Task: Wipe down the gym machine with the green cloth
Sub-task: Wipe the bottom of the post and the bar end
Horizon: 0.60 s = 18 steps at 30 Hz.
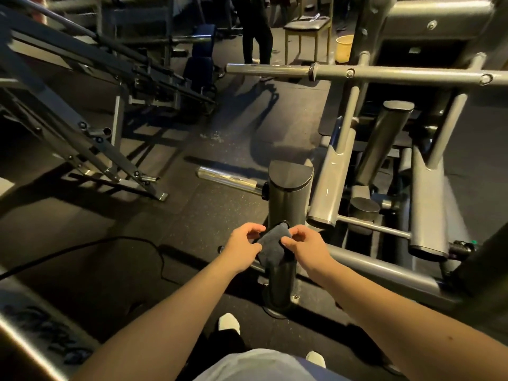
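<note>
Hanging between both hands, a dark folded terry cloth (272,244) is held in front of the upright cylindrical post (288,199) of the grey steel gym machine (384,268), about halfway down it. Its left edge is pinched by the left hand (244,240), its right edge by the right hand (305,243), fingers curled on both. Black speckled rubber floor (192,215) is noted beneath, crossed by a thin black cable (110,240). Further back in dim light, a padded wooden chair (306,26) and a yellow plastic bucket (343,48) are seen.

left hand (243,244): pinches cloth (272,247) | right hand (308,246): pinches cloth
</note>
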Motion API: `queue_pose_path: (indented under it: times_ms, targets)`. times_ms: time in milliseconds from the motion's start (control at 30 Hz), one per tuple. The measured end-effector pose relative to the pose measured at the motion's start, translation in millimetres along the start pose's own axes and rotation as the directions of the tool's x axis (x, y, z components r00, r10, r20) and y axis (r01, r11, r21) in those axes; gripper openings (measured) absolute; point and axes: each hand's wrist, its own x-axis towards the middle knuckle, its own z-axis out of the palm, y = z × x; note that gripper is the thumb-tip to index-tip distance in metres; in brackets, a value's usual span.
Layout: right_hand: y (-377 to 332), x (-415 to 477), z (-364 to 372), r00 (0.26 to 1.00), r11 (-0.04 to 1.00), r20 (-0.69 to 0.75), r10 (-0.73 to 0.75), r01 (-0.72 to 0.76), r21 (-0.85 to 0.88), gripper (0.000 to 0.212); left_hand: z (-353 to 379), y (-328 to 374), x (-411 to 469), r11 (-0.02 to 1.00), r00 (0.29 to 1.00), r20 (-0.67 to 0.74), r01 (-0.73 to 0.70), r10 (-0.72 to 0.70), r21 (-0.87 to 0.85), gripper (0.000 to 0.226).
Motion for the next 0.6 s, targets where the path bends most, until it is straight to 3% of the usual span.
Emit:
queue_pose_path:
  times_ms: [267, 600]
  targets:
    - [-17.6, 51.3, 61.4, 0.999, 0.990, 0.018, 0.051, -0.053, 0.130, 0.012, -49.5, -31.5, 63.7, 0.999, 1.000, 0.010, -0.018, 0.019, -0.042, 0.041]
    - [-62.9, 142.4, 176.6, 0.938, 0.927, -0.244, 0.245, -0.153, 0.342, 0.010, -150.0, -72.1, 201.8, 0.994, 0.960, 0.262, -0.090, 0.103, -0.062, 0.027]
